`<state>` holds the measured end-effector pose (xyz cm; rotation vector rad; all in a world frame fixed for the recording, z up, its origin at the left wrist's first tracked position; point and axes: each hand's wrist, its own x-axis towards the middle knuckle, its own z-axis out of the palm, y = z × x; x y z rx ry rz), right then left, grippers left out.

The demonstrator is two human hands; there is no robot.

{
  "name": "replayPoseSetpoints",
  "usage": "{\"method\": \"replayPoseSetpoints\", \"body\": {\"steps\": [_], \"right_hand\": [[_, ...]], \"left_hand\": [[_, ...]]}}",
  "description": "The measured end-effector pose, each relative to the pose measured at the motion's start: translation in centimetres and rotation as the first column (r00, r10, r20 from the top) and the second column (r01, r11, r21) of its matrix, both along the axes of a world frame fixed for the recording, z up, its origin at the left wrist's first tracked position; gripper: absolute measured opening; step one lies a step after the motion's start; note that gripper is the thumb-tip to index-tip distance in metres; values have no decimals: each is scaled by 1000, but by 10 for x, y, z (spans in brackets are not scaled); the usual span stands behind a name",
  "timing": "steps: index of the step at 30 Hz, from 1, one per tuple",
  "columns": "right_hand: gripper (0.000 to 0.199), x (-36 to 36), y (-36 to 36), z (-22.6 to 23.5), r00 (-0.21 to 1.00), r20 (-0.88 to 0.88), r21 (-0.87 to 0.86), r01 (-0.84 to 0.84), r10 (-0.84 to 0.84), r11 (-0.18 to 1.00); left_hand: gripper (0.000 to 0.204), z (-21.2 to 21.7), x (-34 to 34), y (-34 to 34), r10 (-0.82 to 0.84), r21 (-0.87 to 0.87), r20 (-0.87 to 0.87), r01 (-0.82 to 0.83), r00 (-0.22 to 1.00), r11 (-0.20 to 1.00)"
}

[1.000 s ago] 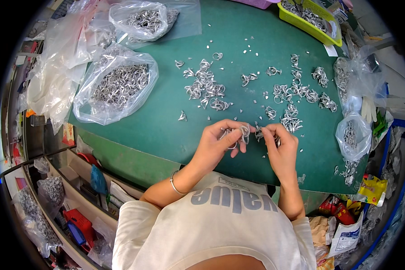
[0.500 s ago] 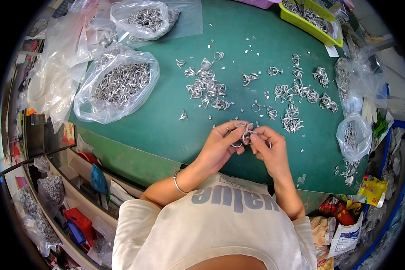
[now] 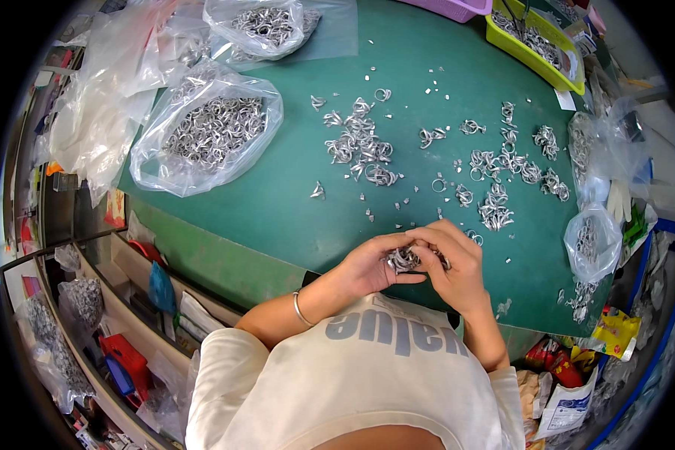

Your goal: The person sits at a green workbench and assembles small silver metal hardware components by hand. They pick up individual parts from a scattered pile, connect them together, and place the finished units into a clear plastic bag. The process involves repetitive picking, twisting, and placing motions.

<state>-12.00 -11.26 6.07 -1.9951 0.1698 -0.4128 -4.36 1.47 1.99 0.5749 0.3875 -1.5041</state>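
My left hand [image 3: 371, 268] and my right hand [image 3: 451, 264] meet close to my chest, above the near edge of the green table [image 3: 292, 202]. Between their fingers sits a small bunch of silver metal rings [image 3: 403, 259], which both hands grip. A thin bangle [image 3: 301, 308] circles my left wrist. Just beyond my hands, several little clusters of silver rings [image 3: 495, 212] lie loose on the green surface, and a bigger heap of rings [image 3: 360, 147] lies farther out toward the middle.
A clear plastic bag full of rings [image 3: 211, 133] lies at the left, another bag [image 3: 266, 24] at the far edge. A small bag of rings [image 3: 592, 241] stands at the right. A yellow-green tray [image 3: 536, 41] sits far right. Shelves with clutter [image 3: 105, 330] run below left.
Both hands have drawn back toward my body with the bunch of rings, and the fingers have closed more tightly around it. The table's contents have not moved.
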Motion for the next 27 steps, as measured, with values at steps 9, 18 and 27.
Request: {"method": "replayPoseSetpoints", "body": {"steps": [9,18,27], "right_hand": [[31,25,-3,-10,972,131,-324,-144,195,935],[35,78,2,-54,995,-96,-464,-32,-14,885],[20,58,-27,-21,970,-134,-661,66,-204,748]], "left_hand": [[27,-18,2,18,169,-3,-78,-170,983,985],[26,-1,9,50,96,83,462,-151,882,985],[27,-6,56,75,-532,274,814,-655,-231,704]]}}
